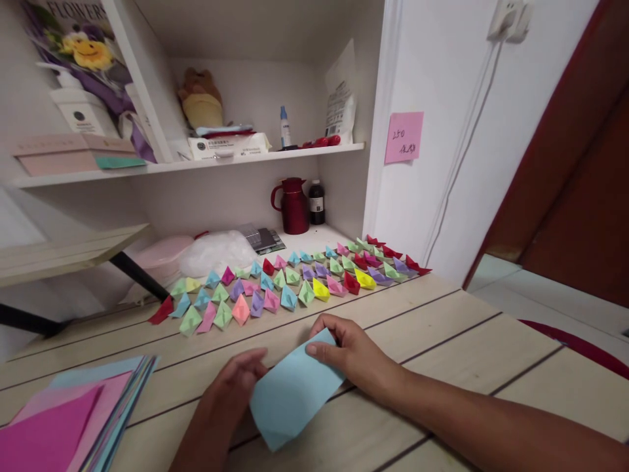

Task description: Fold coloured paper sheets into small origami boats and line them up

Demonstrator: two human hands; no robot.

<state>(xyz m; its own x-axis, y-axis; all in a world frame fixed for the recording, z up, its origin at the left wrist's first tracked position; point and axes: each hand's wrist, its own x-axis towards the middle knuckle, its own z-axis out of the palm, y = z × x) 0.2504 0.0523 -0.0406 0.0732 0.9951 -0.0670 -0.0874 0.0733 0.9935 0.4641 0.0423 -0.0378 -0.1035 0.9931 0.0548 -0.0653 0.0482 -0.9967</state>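
left hand (236, 387) pins blue sheet (295, 396) flat on table (442, 321), right hand (356, 357) pinches its top corner so the fold lines up. paper boats (295, 282) parked mid-frame, clear of the work.

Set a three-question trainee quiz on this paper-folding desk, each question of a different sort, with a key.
1. Multiple choice: what colour is the folded sheet that both hands touch? A pink, B light blue, C yellow.
2. True or false: the stack of coloured paper lies to the right of the right hand.
3. Fill in: behind the rows of paper boats stands a dark ____ jug beside a dark bottle.

Key
1. B.
2. False: it lies to the left of the left hand.
3. red.
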